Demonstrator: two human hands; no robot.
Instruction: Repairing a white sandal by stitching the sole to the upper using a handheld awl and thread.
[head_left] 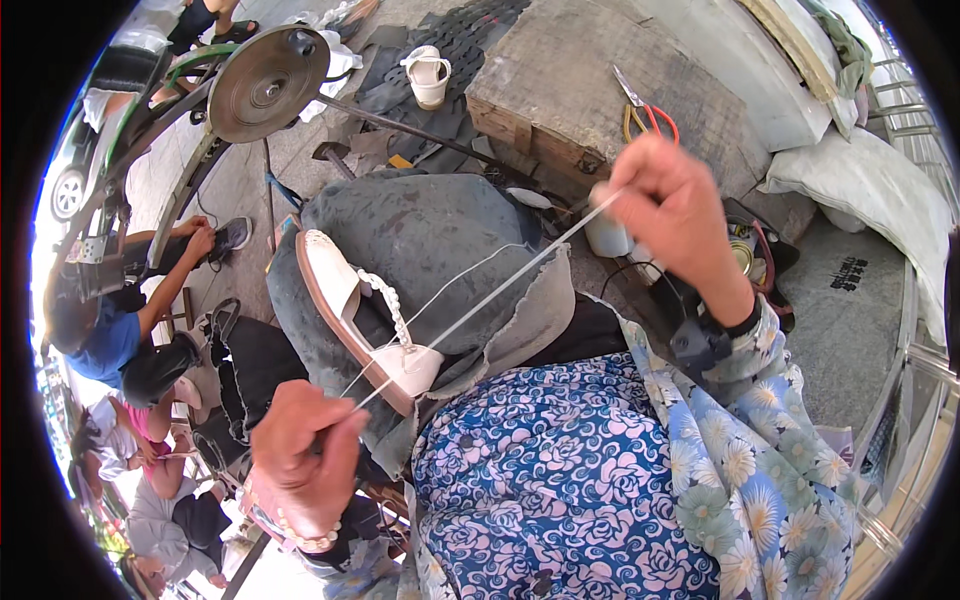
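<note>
A white thread (490,298) runs taut on a slant between my two hands. My left hand (305,445) is closed on its lower end, next to the toe or heel end of a white sandal. At the upper right my right hand (665,195), slightly blurred, pinches the other end. The white sandal (340,285), with a braided strap and brown sole edge, lies on a dark grey cloth (420,215) over my lap. A thinner, slack strand of thread curves from the sandal across the cloth. The thread passes over the sandal's nearer end.
A wooden box (570,85) stands ahead, with red-and-yellow-handled scissors (640,105) on it. A round metal wheel (268,85) rises at the upper left. Another white sandal (428,78) stands beyond the cloth. A white sack (865,185) lies at the right. People sit at the left.
</note>
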